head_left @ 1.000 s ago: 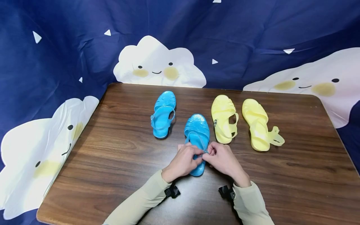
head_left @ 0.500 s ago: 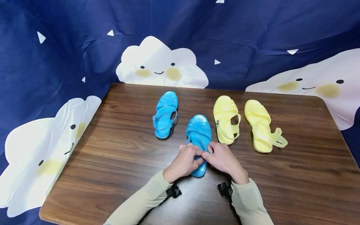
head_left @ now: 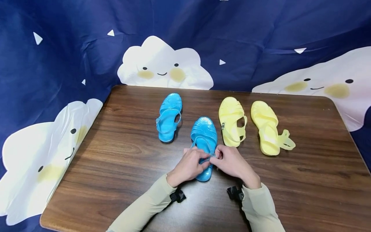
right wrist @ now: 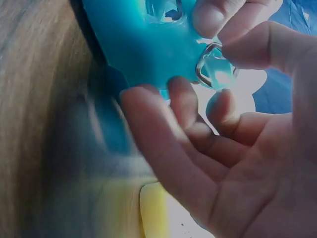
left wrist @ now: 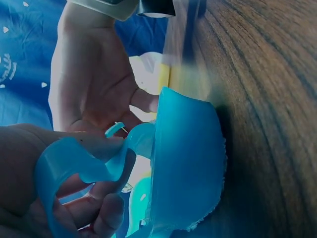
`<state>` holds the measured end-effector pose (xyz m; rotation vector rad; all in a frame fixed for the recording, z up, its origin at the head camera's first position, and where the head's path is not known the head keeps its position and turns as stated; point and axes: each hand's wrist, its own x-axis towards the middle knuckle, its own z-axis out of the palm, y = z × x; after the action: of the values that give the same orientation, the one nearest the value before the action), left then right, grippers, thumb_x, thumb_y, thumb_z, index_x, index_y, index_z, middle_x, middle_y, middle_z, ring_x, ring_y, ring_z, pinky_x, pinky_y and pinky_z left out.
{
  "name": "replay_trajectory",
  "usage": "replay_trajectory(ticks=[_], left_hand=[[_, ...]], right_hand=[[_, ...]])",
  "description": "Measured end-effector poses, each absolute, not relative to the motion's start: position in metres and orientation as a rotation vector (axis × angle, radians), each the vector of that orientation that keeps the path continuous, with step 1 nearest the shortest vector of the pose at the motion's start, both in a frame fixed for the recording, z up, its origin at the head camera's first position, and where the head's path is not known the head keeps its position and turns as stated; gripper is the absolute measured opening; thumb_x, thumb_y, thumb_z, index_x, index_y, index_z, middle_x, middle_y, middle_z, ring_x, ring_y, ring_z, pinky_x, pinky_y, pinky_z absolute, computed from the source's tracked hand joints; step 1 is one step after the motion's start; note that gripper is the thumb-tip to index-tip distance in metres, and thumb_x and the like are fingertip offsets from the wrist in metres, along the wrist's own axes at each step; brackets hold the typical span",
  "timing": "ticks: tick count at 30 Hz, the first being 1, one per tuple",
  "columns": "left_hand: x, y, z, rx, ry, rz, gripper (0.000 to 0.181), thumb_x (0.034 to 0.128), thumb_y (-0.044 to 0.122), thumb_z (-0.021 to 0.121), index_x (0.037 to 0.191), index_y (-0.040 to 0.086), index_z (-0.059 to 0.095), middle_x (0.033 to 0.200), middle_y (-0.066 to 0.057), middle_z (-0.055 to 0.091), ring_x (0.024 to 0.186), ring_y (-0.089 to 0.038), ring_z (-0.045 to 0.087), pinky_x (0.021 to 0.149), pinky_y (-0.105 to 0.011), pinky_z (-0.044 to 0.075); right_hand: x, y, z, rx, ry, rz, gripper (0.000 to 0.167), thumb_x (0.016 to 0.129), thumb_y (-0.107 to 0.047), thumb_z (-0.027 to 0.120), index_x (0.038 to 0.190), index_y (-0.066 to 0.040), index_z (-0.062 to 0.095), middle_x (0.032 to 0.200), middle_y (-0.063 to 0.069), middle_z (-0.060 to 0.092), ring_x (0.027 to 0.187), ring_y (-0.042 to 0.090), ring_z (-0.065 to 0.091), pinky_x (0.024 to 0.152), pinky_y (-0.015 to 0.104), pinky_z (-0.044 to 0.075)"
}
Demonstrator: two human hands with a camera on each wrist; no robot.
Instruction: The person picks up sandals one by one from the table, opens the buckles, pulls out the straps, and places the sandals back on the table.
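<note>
Nearest, the pale sleeves (head_left: 142,207) lead to two hands at the heel end of the near blue sandal (head_left: 204,129), which lies sole down on the wooden table (head_left: 116,170). The left hand (head_left: 189,164) pinches the sandal's ankle strap (left wrist: 57,161) between thumb and fingers; the right hand (head_left: 233,162) holds the strap at its metal buckle (right wrist: 215,67) between thumb and forefinger, its other fingers loosely bent. The material appears to be glossy moulded plastic: probably light, pliant in the strap, firmer in the sole, somewhat slippery and hardly fragile. The strap is best taken close to the buckle, with the sole steadied at the heel. Beyond and to the right lie a yellow sandal with its strap closed (head_left: 229,108) and another with its strap splayed outward (head_left: 263,112); beyond and to the left, the other blue sandal (head_left: 169,104). A dark blue backdrop (head_left: 185,19) with smiling clouds stands behind.
</note>
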<state>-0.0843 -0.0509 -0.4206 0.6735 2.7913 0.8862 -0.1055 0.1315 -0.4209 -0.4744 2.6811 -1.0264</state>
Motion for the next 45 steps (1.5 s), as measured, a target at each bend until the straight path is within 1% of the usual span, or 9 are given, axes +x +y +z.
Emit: replay_trajectory(ticks=[6, 11, 14, 18, 24, 31, 36, 41, 45], left_hand=[[-0.085, -0.052, -0.42, 0.648, 2.771, 0.889, 0.022, 0.09, 0.025, 0.068, 0.108, 0.014, 0.074, 0.103, 0.004, 0.073, 0.088, -0.011, 0.056, 0.076, -0.028, 0.03], [-0.087, -0.051, -0.42, 0.599, 2.738, 0.925, 0.027, 0.0891, 0.025, 0.069, 0.111, 0.011, 0.072, 0.092, 0.005, 0.071, 0.087, -0.011, 0.056, 0.077, -0.03, 0.03], [-0.088, -0.051, -0.42, 0.559, 2.715, 0.978, 0.032, 0.0875, 0.024, 0.071, 0.115, 0.008, 0.068, 0.089, 0.006, 0.069, 0.089, -0.011, 0.057, 0.079, -0.03, 0.031], [-0.089, -0.052, -0.42, 0.527, 2.688, 1.037, 0.036, 0.0864, 0.023, 0.072, 0.118, 0.007, 0.065, 0.094, 0.005, 0.07, 0.086, -0.012, 0.056, 0.08, -0.03, 0.031], [-0.09, -0.053, -0.421, 0.51, 2.651, 1.115, 0.036, 0.0862, 0.022, 0.073, 0.119, 0.008, 0.064, 0.097, 0.003, 0.069, 0.085, -0.012, 0.055, 0.078, -0.029, 0.03], [-0.091, -0.054, -0.422, 0.47, 2.625, 1.192, 0.028, 0.0937, 0.022, 0.061, 0.117, 0.008, 0.066, 0.087, 0.0, 0.064, 0.081, -0.011, 0.055, 0.082, -0.031, 0.03], [-0.093, -0.054, -0.423, 0.421, 2.635, 1.228, 0.023, 0.0976, 0.022, 0.054, 0.111, 0.011, 0.069, 0.086, 0.002, 0.064, 0.078, -0.01, 0.054, 0.082, -0.033, 0.032], [-0.095, -0.054, -0.425, 0.377, 2.646, 1.255, 0.02, 0.0987, 0.027, 0.053, 0.099, 0.016, 0.07, 0.073, 0.006, 0.056, 0.07, -0.009, 0.05, 0.078, -0.032, 0.031], [-0.095, -0.054, -0.427, 0.349, 2.633, 1.316, 0.018, 0.0982, 0.025, 0.054, 0.096, 0.016, 0.07, 0.068, 0.007, 0.052, 0.062, -0.007, 0.047, 0.069, -0.026, 0.035]], right_hand=[[-0.106, 0.138, -0.415, -0.434, 2.609, -1.112, 0.008, 0.078, -0.015, 0.066, 0.08, -0.012, 0.059, 0.067, -0.004, 0.058, 0.06, 0.009, 0.053, 0.06, 0.021, 0.043], [-0.106, 0.142, -0.411, -0.462, 2.617, -1.14, 0.012, 0.08, -0.014, 0.067, 0.091, -0.011, 0.063, 0.072, -0.004, 0.059, 0.065, 0.01, 0.054, 0.063, 0.022, 0.045], [-0.106, 0.143, -0.41, -0.518, 2.657, -1.161, 0.011, 0.08, -0.012, 0.067, 0.091, -0.012, 0.065, 0.074, -0.006, 0.06, 0.067, 0.008, 0.055, 0.064, 0.021, 0.046], [-0.105, 0.144, -0.411, -0.571, 2.687, -1.22, 0.006, 0.082, -0.009, 0.067, 0.087, -0.013, 0.068, 0.075, -0.006, 0.064, 0.069, 0.006, 0.058, 0.064, 0.02, 0.049], [-0.105, 0.146, -0.413, -0.597, 2.603, -1.251, 0.008, 0.085, -0.006, 0.065, 0.088, -0.013, 0.069, 0.075, -0.004, 0.064, 0.065, 0.006, 0.057, 0.062, 0.021, 0.049], [-0.105, 0.147, -0.415, -0.655, 2.523, -1.228, 0.009, 0.091, -0.008, 0.06, 0.092, -0.011, 0.069, 0.077, -0.003, 0.065, 0.062, 0.005, 0.055, 0.06, 0.022, 0.049], [-0.105, 0.148, -0.411, -0.678, 2.577, -1.223, 0.008, 0.092, -0.01, 0.062, 0.093, -0.013, 0.069, 0.08, -0.004, 0.066, 0.065, 0.004, 0.057, 0.064, 0.022, 0.05], [-0.105, 0.147, -0.411, -0.658, 2.605, -1.261, 0.005, 0.092, -0.013, 0.064, 0.092, -0.015, 0.069, 0.078, -0.006, 0.064, 0.063, 0.006, 0.056, 0.063, 0.022, 0.048], [-0.104, 0.145, -0.413, -0.656, 2.582, -1.278, 0.007, 0.096, -0.016, 0.06, 0.093, -0.016, 0.066, 0.079, -0.004, 0.06, 0.06, 0.006, 0.053, 0.061, 0.023, 0.046]])
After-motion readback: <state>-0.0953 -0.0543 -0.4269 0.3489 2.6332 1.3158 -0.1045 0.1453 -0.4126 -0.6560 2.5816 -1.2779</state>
